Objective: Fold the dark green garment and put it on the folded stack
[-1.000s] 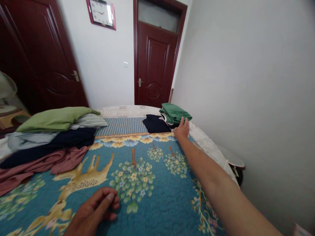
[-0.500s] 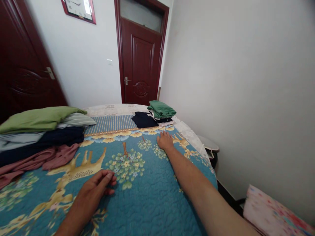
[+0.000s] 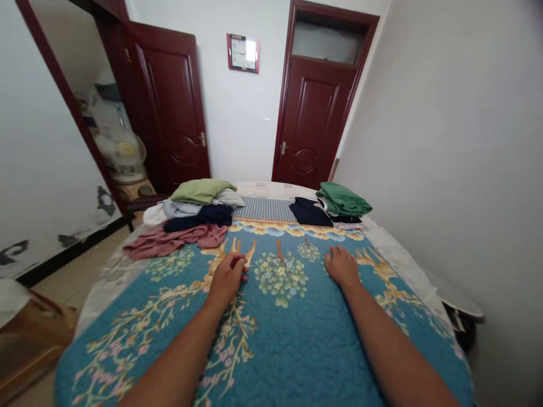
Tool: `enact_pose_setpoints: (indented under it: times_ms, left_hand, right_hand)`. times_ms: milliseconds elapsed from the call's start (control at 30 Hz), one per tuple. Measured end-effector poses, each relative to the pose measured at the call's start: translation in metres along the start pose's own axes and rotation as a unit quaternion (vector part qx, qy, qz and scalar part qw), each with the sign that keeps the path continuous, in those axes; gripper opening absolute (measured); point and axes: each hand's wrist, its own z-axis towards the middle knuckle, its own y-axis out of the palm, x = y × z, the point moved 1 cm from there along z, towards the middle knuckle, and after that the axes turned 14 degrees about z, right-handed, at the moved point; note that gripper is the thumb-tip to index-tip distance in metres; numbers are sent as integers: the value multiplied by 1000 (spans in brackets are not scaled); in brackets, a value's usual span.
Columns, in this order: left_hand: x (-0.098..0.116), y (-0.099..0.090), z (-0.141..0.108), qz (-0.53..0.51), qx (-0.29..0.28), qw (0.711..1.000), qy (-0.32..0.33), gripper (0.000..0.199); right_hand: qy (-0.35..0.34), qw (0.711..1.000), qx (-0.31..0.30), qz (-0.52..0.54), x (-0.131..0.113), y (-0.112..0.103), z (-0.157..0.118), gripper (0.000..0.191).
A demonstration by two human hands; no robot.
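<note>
My left hand point(image 3: 229, 275) is over the blue patterned quilt point(image 3: 314, 333), its fingers curled in towards the thumb and nothing visible in them. Further right, my right hand point(image 3: 341, 265) lies palm down with its fingers stretched out on the cloth. Beyond the left hand is a loose pile of clothes: a pink garment point(image 3: 169, 240), a navy one point(image 3: 206, 217) and a light green one point(image 3: 199, 191) on top. Past the right hand lie a folded navy garment point(image 3: 311, 212) and a small stack topped by a green garment point(image 3: 345, 199). Neither hand touches the clothes.
The quilt covers a table with a pale patterned tablecloth point(image 3: 409, 254) at its edge. A round-topped stool point(image 3: 456, 294) stands by the right wall. At the left are a brown box-like object point(image 3: 34, 339) and an open doorway with a fan point(image 3: 123, 148).
The view has swung left, bringing the doorway and the whole left pile into sight. Both hands keep much the same poses, and the clothes lie as before.
</note>
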Motion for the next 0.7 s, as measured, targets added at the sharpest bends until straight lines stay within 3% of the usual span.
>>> enact_pose_setpoints:
  times_ms: [200, 333, 600, 700]
  left_hand:
    - [-16, -29, 28, -5, 99, 995, -6, 36]
    - [-12, -50, 58, -18, 139, 990, 3, 36]
    - [17, -85, 136, -189, 130, 971, -61, 59]
    - [29, -96, 164, -248, 91, 961, -81, 47]
  right_hand:
    - [-62, 998, 22, 14, 5, 5, 3, 49]
    - [-96, 995, 34, 20, 8, 9, 8, 47]
    - [-125, 990, 57, 31, 15, 17, 11, 44]
    - [-135, 989, 61, 25, 18, 21, 12, 43]
